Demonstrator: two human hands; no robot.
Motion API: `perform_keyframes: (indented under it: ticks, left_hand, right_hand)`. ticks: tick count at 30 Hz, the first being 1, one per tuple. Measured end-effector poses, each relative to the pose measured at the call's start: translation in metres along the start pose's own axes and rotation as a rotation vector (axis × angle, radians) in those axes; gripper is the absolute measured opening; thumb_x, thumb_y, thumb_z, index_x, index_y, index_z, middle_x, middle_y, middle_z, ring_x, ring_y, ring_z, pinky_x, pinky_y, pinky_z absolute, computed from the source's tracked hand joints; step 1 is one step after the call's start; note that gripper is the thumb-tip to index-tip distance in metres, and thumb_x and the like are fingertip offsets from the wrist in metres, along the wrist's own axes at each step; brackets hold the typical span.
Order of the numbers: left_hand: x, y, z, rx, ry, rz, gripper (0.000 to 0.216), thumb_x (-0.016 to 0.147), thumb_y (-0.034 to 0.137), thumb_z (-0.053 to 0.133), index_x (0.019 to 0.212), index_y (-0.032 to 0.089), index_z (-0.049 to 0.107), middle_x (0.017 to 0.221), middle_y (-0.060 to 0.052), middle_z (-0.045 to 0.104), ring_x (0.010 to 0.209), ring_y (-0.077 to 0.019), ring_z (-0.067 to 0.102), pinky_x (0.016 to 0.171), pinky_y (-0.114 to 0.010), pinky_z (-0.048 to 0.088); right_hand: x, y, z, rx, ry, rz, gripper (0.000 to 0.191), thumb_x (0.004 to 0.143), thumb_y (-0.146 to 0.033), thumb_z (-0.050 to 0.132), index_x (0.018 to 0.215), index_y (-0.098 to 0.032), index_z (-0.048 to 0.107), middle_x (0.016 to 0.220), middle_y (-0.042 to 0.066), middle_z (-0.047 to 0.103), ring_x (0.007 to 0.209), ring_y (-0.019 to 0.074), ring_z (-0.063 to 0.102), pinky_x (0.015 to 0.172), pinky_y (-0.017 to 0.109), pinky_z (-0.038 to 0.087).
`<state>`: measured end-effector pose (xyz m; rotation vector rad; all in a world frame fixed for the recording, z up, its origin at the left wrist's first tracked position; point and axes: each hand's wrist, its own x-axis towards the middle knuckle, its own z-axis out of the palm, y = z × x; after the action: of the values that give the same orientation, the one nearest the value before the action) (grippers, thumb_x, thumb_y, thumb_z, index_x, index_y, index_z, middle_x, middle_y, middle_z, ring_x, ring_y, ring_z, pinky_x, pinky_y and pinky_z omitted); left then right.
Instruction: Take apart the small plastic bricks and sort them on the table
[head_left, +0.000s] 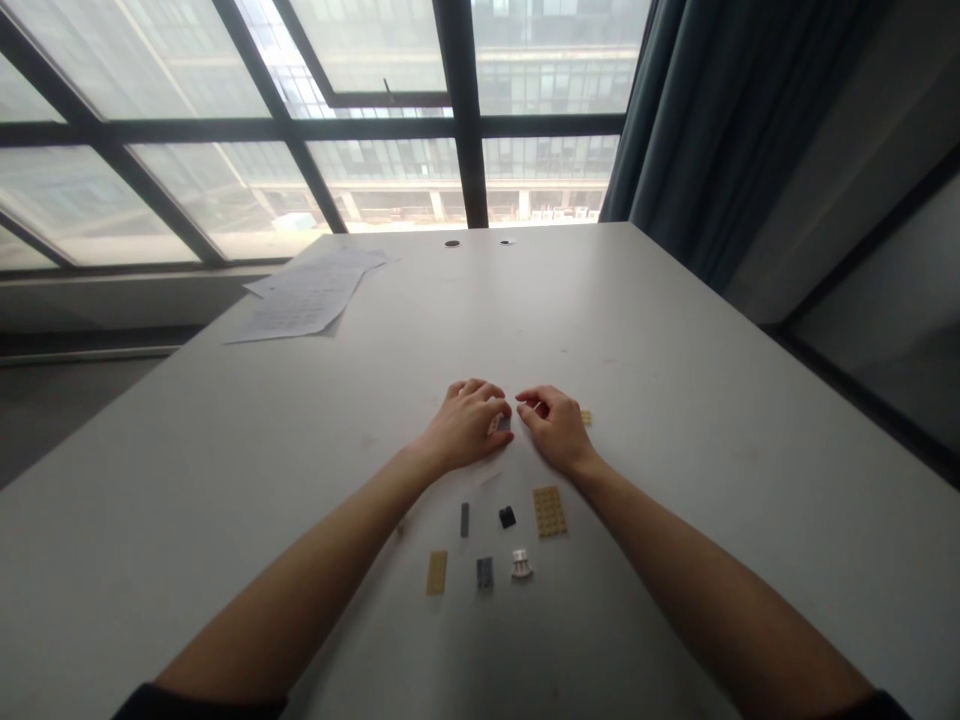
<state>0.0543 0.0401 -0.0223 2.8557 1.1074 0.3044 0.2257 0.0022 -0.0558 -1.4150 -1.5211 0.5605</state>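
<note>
Both hands rest side by side on the white table [675, 330], fingers curled. My left hand [469, 420] pinches a small grey brick [504, 424] between thumb and fingers. My right hand [551, 425] is curled close to that brick, fingertips almost meeting the left hand's; what it holds, if anything, is hidden. A small tan piece [586, 417] peeks out just right of the right hand. Nearer to me lie a tan studded plate [550, 511], a black brick [507, 517], a thin grey bar [464, 520], a tan flat plate [436, 572], a grey brick [484, 572] and a white piece [521, 564].
Sheets of paper [307, 295] lie at the table's far left. Two small round holes or caps [452, 243] sit near the far edge by the large window. A dark curtain [697, 130] hangs at the right.
</note>
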Motion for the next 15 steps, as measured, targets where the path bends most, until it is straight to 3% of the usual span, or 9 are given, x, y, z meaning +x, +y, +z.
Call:
perform_keyframes:
  ticks: [4, 8, 11, 15]
  left_hand:
    - [0.001, 0.001, -0.001, 0.011, -0.003, -0.003, 0.023, 0.078, 0.04, 0.066, 0.094, 0.024, 0.068, 0.115, -0.007, 0.062, 0.112, -0.0295, 0.048, 0.098, -0.048, 0.033]
    - [-0.005, 0.003, -0.008, 0.023, 0.026, 0.005, 0.033, 0.081, 0.041, 0.064, 0.108, 0.023, 0.064, 0.119, -0.009, 0.059, 0.113, -0.0296, 0.048, 0.099, -0.048, 0.032]
    - [-0.026, 0.006, -0.021, 0.002, 0.105, 0.005, 0.035, 0.084, 0.041, 0.06, 0.114, 0.023, 0.061, 0.121, -0.008, 0.058, 0.115, -0.0274, 0.047, 0.1, -0.046, 0.033]
    - [-0.075, 0.015, -0.038, -0.043, 0.192, -0.017, 0.03, 0.088, 0.04, 0.055, 0.112, 0.022, 0.06, 0.12, -0.007, 0.059, 0.116, -0.0252, 0.048, 0.1, -0.043, 0.035]
  right_hand:
    - [0.0, 0.0, -0.001, -0.014, 0.0, -0.005, 0.017, 0.078, -0.022, 0.058, 0.088, -0.016, 0.07, 0.081, 0.004, 0.068, 0.064, 0.0136, 0.057, 0.069, 0.028, 0.048]
    - [-0.001, -0.001, -0.002, -0.026, -0.004, -0.004, 0.018, 0.078, -0.023, 0.058, 0.088, -0.016, 0.071, 0.081, 0.004, 0.068, 0.064, 0.0137, 0.056, 0.069, 0.028, 0.047]
    - [-0.002, 0.0, -0.003, -0.031, -0.011, -0.002, 0.018, 0.078, -0.024, 0.058, 0.089, -0.016, 0.07, 0.081, 0.004, 0.068, 0.063, 0.0137, 0.056, 0.068, 0.028, 0.047]
    - [-0.003, 0.003, -0.003, -0.031, -0.029, -0.006, 0.019, 0.08, -0.025, 0.057, 0.09, -0.016, 0.07, 0.083, 0.004, 0.068, 0.063, 0.0136, 0.055, 0.066, 0.028, 0.047]
